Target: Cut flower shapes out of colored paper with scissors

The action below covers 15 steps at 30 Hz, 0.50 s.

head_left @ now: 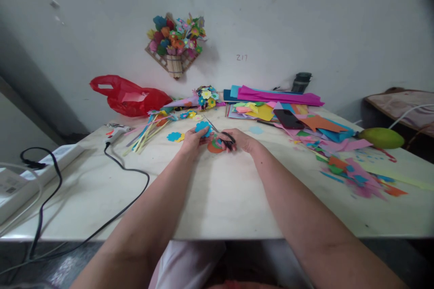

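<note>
Between the fingers of my left hand [194,140] is a blue paper flower [202,129] with a scalloped edge. My right hand [239,140] is closed on the black handles of a pair of scissors [229,140], whose blades point up and left, close beside the flower. Under and between my hands lie round paper pieces [215,146], orange with some green and pink, partly covered by my fingers. Left of my left hand another blue paper flower [174,137] lies on the table next to a small yellow piece.
A glue gun [117,132] with a black cord, a power strip [64,158] and paper strips [144,137] lie left. A red plastic bag [130,97] stands behind. On the right are coloured sheets [278,95], a phone [288,118] and paper scraps [359,178]. A flower basket [174,65] hangs on the wall.
</note>
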Available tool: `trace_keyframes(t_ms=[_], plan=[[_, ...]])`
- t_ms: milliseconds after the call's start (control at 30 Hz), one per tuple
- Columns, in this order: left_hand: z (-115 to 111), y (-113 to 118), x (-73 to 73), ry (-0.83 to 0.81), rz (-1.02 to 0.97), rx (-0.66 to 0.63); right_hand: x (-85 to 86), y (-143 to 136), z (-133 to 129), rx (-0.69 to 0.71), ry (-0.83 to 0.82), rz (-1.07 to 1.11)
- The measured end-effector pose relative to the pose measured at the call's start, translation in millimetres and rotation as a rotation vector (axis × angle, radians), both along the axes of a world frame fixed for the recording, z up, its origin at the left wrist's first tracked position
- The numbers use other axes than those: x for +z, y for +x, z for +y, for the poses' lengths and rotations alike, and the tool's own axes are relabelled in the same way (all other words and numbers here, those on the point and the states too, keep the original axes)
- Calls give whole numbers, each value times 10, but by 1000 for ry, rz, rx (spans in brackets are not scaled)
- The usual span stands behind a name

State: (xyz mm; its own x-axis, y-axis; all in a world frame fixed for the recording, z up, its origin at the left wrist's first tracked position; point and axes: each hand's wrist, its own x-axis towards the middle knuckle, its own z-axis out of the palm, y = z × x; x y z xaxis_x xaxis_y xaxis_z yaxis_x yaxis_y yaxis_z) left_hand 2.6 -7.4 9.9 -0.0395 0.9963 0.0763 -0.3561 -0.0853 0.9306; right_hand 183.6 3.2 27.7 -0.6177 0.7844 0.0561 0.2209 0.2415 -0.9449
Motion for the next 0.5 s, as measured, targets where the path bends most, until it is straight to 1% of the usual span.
trace_keyframes(t_ms=[300, 500], plan=[[7, 19, -1, 27, -28, 28, -17, -17, -2, -22, -13, 15], [33, -4, -27, 34, -38, -7, -26, -25, 9, -29, -6, -8]])
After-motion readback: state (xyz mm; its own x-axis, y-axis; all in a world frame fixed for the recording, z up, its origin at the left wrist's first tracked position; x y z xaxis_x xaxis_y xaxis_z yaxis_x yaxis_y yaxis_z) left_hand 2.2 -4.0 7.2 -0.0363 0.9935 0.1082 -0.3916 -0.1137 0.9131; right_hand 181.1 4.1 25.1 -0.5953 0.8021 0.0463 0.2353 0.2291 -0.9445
